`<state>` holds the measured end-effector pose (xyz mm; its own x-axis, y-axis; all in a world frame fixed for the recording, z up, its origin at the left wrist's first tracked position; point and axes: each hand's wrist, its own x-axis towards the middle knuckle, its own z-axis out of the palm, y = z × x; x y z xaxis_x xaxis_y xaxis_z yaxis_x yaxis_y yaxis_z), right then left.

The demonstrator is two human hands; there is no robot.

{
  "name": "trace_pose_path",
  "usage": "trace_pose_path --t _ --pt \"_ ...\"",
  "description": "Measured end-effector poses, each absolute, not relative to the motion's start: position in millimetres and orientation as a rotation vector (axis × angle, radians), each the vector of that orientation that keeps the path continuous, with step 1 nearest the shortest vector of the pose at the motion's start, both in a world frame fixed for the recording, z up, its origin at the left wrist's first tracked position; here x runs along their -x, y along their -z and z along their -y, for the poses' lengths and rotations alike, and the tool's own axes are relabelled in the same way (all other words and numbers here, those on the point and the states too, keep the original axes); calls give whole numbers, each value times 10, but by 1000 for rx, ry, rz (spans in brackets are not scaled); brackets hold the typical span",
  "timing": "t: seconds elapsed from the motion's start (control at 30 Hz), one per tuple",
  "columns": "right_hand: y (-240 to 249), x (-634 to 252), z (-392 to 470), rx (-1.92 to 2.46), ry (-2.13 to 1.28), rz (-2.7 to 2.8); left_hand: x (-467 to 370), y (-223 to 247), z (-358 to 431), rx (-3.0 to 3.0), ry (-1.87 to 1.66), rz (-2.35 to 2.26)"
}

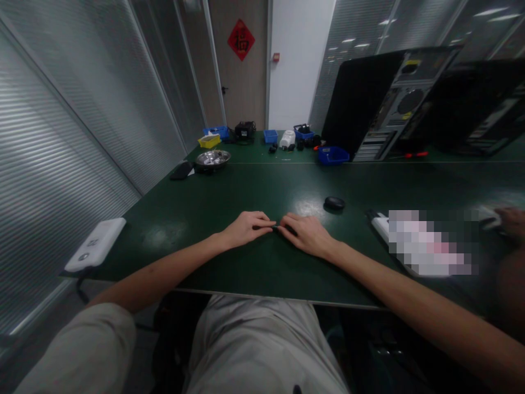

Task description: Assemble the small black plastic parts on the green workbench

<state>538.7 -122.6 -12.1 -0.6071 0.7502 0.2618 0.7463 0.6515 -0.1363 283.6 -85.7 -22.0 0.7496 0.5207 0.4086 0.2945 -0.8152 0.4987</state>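
Note:
My left hand (249,229) and my right hand (305,234) meet low over the green table (246,189), near its front edge. Their fingertips pinch together around a small dark item (275,227), mostly hidden between them and too small to name. Beyond my right hand, a little to the right, a black computer mouse (334,203) lies on the table.
At the far side stand a metal bowl (213,158), a yellow tray (209,142), blue trays (333,156) and large black computer cases (365,98). A white device (95,244) sits at the left edge. Another person's hand (511,220) is at the far right.

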Motion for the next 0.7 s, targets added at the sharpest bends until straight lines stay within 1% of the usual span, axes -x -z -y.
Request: trace_pose_path --t 0.37,0.7 --pt "160 -5412 1202 1179 -98 2515 -2861 209 872 -2417 -838 -616" --pt "170 -5393 1179 1202 -72 2525 -2903 201 870 -2470 -776 -629"
